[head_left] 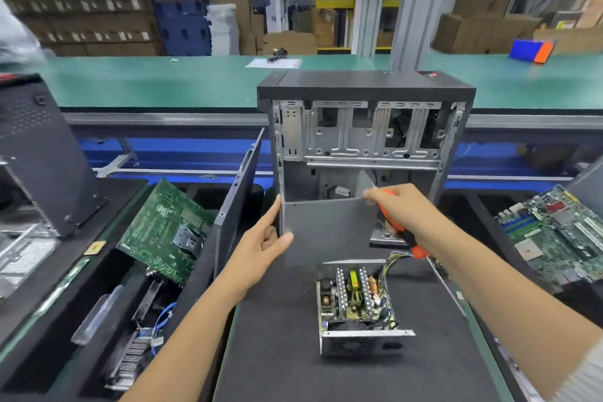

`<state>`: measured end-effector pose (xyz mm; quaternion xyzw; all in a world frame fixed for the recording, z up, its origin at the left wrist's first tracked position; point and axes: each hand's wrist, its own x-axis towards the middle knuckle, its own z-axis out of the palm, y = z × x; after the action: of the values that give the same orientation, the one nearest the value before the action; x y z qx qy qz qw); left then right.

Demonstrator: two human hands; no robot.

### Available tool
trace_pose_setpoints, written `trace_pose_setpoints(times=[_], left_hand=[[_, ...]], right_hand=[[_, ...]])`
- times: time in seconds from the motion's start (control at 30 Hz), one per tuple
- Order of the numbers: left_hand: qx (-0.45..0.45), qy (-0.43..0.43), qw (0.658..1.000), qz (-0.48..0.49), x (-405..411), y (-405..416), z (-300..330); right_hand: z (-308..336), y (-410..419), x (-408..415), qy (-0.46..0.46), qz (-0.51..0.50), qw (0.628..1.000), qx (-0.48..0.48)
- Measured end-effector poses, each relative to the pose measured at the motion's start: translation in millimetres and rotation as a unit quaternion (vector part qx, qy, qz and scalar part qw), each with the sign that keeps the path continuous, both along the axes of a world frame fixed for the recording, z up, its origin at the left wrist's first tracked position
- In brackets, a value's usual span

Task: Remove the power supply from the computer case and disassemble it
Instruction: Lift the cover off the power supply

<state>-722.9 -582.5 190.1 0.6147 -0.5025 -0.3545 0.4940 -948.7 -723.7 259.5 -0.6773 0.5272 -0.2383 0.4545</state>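
The open power supply point(357, 307) lies on the black mat point(277, 352), its circuit board, heatsinks and wires exposed. Above it I hold up its grey metal cover point(329, 232). My left hand point(264, 238) pinches the cover's left edge, thumb on the front face. My right hand point(399, 209) pinches the cover's top right corner and also grips an orange and black screwdriver point(408, 238). Behind the cover stands the stripped computer case point(365, 127), its side open towards me.
A green motherboard point(166, 232) leans in a bin at the left, with cables and a heatsink below it. Another motherboard point(561, 235) lies at the right. A black side panel point(241, 192) leans beside the case. A green conveyor point(163, 78) runs behind.
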Motion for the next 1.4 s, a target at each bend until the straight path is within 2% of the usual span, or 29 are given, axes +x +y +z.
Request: trace_pose_setpoints(times=[0.1, 0.13, 0.23, 0.3, 0.37, 0.43, 0.5, 0.6, 0.67, 0.7, 0.77, 0.83, 0.9, 1.03, 1.1, 1.2, 1.4], left_hand=[[0.024, 0.156, 0.987, -0.003, 3, 3, -1], [0.028, 0.177, 0.984, 0.002, 0, 2, 0], [0.008, 0.073, 0.995, 0.062, -11, 1, -9], [0.006, 0.010, 0.990, 0.137, -10, -3, -16], [0.060, -0.006, 0.981, 0.187, -2, -8, -20], [0.125, -0.023, 0.974, 0.187, 6, -14, -20], [0.149, -0.086, 0.968, 0.181, 10, -14, -19], [0.102, -0.170, 0.957, 0.212, 14, -4, -20], [0.054, -0.194, 0.947, 0.251, 11, 4, -22], [0.031, -0.197, 0.943, 0.267, 7, 7, -24], [-0.009, -0.194, 0.937, 0.290, -2, 11, -28], [-0.022, -0.195, 0.930, 0.310, -7, 11, -35], [-0.016, -0.215, 0.925, 0.312, -8, 9, -46], [0.003, -0.244, 0.918, 0.312, -10, 1, -62], [0.006, -0.246, 0.917, 0.312, -9, -2, -73], [0.026, -0.270, 0.913, 0.305, -5, -8, -91], [0.067, -0.299, 0.921, 0.241, -3, -18, -121]], right_hand=[[-15, 9, 4, -0.045, -0.012, 0.999, -0.003], [-20, 13, 6, -0.046, -0.025, 0.998, -0.028], [-33, 27, 12, -0.011, -0.031, 0.991, -0.131], [-39, 34, 11, -0.009, 0.003, 0.989, -0.151], [-46, 39, 9, -0.012, 0.031, 0.987, -0.155], [-51, 42, 10, -0.017, 0.052, 0.985, -0.162], [-50, 43, 10, -0.019, 0.084, 0.982, -0.166], [-43, 26, 0, -0.008, 0.128, 0.981, -0.142], [-47, 3, -6, 0.066, 0.113, 0.978, -0.160], [-53, -7, -8, 0.144, 0.117, 0.966, -0.179], [-72, -23, -7, 0.337, 0.179, 0.902, -0.202], [-94, -31, -3, 0.440, 0.262, 0.840, -0.178], [-108, -33, 1, 0.470, 0.306, 0.813, -0.156], [-121, -34, 1, 0.519, 0.304, 0.753, -0.266], [-119, -38, -6, 0.531, 0.332, 0.724, -0.291], [-111, -45, -30, 0.527, 0.370, 0.716, -0.270], [-106, -49, -46, 0.544, 0.374, 0.699, -0.275]])
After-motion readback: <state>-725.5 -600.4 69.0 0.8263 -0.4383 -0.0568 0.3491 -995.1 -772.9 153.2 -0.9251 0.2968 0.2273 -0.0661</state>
